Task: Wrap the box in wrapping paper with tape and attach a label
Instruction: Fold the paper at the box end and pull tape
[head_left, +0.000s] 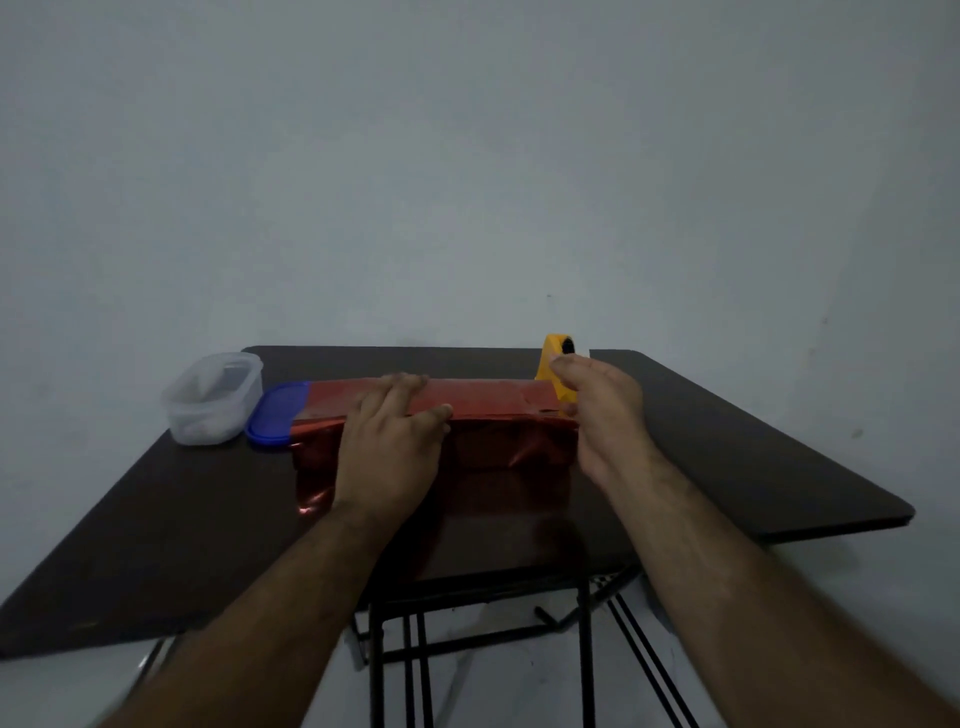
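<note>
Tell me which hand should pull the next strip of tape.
Probably the right hand: it is already at the yellow tape dispenser, fingers curled at it. The left hand lies flat on the red wrapping paper, pinning the fold, so it should stay put.

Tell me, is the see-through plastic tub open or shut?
Open. The clear plastic tub has no lid on its rim, and the blue oval lid lies flat on the dark table beside it.
</note>
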